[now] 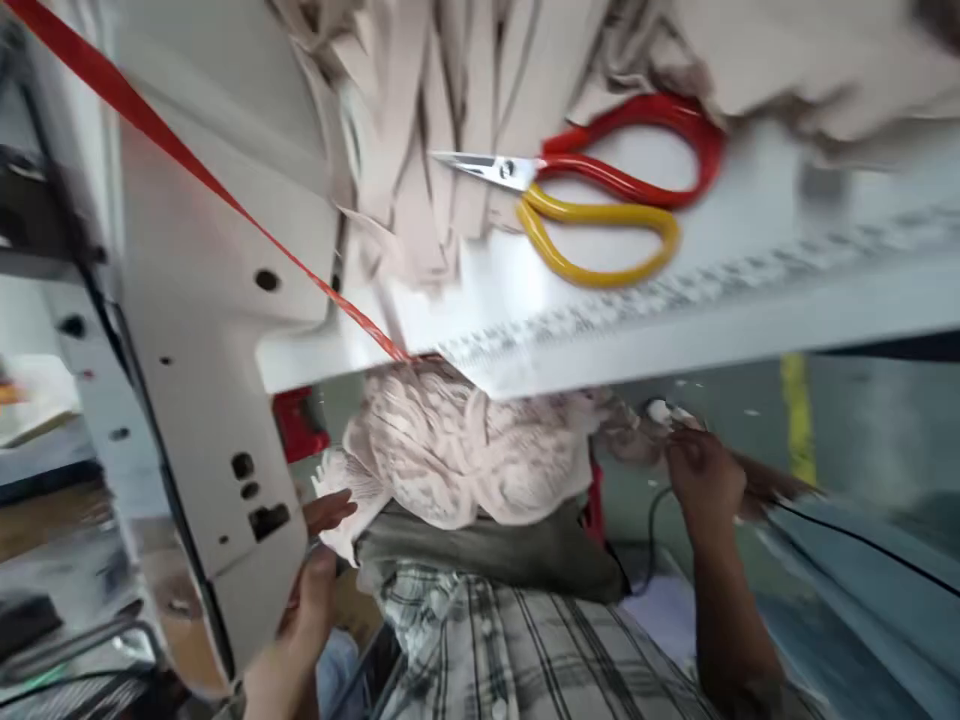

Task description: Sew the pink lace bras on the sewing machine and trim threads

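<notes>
Gripping bunched pink fabric below the table: right hand pinched shut, left hand loosely curled on it.

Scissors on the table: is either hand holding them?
No, the scissors lie untouched on the white table, while the left hand and right hand are below its edge by the pinkish fabric bundle.

Left hand touches the lower corner of a crumpled pale pink fabric bundle; its grip is blurred. Right hand is closed on the bundle's other end. Above both hands runs a white table edge. Further above the right hand lie red-and-yellow-handled steel scissors.
</notes>
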{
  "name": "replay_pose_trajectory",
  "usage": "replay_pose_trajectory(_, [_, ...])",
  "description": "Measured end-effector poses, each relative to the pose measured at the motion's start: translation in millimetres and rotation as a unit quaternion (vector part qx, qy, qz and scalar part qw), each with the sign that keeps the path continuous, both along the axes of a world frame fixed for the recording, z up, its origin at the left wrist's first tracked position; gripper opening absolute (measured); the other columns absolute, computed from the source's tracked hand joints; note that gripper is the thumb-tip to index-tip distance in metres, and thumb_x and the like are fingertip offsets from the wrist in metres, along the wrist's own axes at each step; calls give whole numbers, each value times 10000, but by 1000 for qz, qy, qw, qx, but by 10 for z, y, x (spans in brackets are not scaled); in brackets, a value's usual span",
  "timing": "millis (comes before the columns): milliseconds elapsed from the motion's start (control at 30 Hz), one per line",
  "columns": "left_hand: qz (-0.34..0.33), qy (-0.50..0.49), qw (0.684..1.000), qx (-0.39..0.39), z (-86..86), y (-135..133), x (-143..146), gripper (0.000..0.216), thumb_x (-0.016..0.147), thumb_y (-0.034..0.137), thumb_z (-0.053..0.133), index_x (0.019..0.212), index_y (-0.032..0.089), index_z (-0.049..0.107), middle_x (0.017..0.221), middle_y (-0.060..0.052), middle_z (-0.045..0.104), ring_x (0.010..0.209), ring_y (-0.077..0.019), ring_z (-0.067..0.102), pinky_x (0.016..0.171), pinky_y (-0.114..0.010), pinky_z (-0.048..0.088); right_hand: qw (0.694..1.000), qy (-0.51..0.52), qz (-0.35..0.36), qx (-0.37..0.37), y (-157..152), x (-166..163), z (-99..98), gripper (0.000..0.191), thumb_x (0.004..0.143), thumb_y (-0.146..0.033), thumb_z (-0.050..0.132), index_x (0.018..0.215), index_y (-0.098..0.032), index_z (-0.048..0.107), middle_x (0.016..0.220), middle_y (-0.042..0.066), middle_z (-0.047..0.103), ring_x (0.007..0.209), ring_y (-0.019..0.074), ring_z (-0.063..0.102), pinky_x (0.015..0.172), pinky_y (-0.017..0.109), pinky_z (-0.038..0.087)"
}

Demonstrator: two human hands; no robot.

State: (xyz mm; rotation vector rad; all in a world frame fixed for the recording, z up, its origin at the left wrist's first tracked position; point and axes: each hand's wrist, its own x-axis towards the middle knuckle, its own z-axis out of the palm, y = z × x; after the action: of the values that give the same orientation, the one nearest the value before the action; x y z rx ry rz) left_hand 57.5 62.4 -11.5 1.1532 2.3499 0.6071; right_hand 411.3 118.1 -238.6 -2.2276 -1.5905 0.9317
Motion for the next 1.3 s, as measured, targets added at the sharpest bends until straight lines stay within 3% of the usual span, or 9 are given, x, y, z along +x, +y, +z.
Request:
replay_pose_trajectory(100, [-187, -128, 971, -71, -299, -158, 343, 510, 835, 437, 719, 1301, 248, 629, 1181, -100, 728, 1048, -294, 697, 943, -427, 563, 999, -5, -25, 25, -508, 30, 776, 204, 901, -268, 521, 845, -204, 706, 740, 64, 691, 611, 208, 619, 600, 348, 517])
replay_pose_trajectory(233, [-377, -313, 869, -72, -504, -380, 944, 1128, 502, 535, 923, 1465, 149, 479, 1500, -213, 501, 1336, -405, 518, 1097, -497, 460, 967, 156, 115, 167, -724, -471, 1699, 199, 903, -194, 498, 841, -267, 671, 727, 14, 676, 590, 172, 611, 553, 300, 489])
replay_pose_trajectory(367, [-333, -418, 845, -33, -414, -499, 988, 322, 847, 450, 587, 937, 185, 745, 929, -106, 752, 836, -263, 696, 804, -392, 583, 870, 255, 309, 288, -893, -909, 2098, 227, 944, -278, 521, 1164, -306, 569, 857, 17, 645, 739, 186, 649, 621, 304, 547])
replay_pose_trajectory(567, [-7, -461, 885, 71, -19, -996, 263, 361, 721, 533, 700, 550, 219, 654, 542, -50, 647, 553, -234, 626, 597, -390, 581, 902, 161, 206, 345, -1402, -1171, 1651, 906, 801, -637, 657, 1516, -302, 212, 1458, 176, 369, 1415, 409, 371, 1129, 657, 358])
replay_pose_trajectory(767, [84, -459, 861, 202, 147, -1326, -229, 399, 698, 541, 771, 546, 188, 665, 417, -11, 601, 366, -153, 549, 467, -297, 556, 912, 45, 221, 342, -1553, -1532, 983, 450, 909, -323, 492, 1351, -238, 490, 1200, 141, 663, 1140, 322, 641, 946, 514, 536])
replay_pose_trajectory(967, [121, -327, 846, 403, 61, -1040, -741, 306, 735, 370, 769, 987, 206, 714, 949, -39, 757, 889, -195, 716, 866, -310, 575, 855, 22, 129, 501, -986, -1061, 1510, 251, 924, -237, 528, 1105, -244, 702, 1026, 73, 707, 924, 240, 654, 830, 403, 520])
replay_pose_trajectory(1067, [87, -210, 865, 448, -211, -761, -903, 386, 820, 455, 656, 1104, 193, 657, 1118, -71, 711, 1144, -235, 649, 1027, -342, 490, 759, 7, 121, 639, -553, -979, 1720, 177, 888, -219, 619, 1016, -268, 731, 963, 39, 684, 920, 223, 634, 870, 415, 486])
replay_pose_trajectory(1200, [48, -95, 972, 211, -676, -642, -1023, 284, 926, 368, 493, 1058, 151, 619, 1064, -93, 703, 1057, -218, 657, 963, -348, 511, 844, -18, 327, 425, -306, -1094, 1605, 283, 888, -228, 539, 1118, -205, 703, 1099, 116, 693, 1027, 262, 639, 903, 445, 504])
replay_pose_trajectory(1300, [71, -77, 991, 81, -907, -926, -1242, 203, 855, 237, 589, 1038, 156, 622, 1077, -99, 704, 971, -204, 676, 885, -324, 535, 881, -18, 373, 290, -469, -1186, 1486, 446, 853, -326, 571, 1253, -137, 629, 1277, 205, 628, 1184, 334, 592, 983, 510, 495])
